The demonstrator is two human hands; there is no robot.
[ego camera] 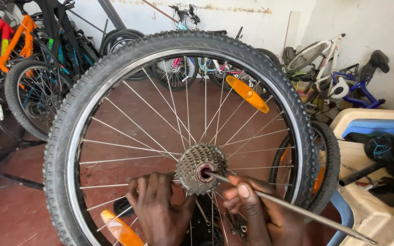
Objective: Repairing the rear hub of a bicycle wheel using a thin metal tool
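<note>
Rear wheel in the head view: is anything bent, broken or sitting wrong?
Nothing stands out. The wheel looks round, its spokes straight and evenly fanned. The cog cluster sits centred; the right hand holds a thin metal rod in its centre hole, and the left hand steadies the spokes.

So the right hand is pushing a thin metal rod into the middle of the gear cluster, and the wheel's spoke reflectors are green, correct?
Not quite. The head view shows the reflectors are orange, not green. The rest holds: the right hand pushes a thin metal rod into the gear cluster.
</note>
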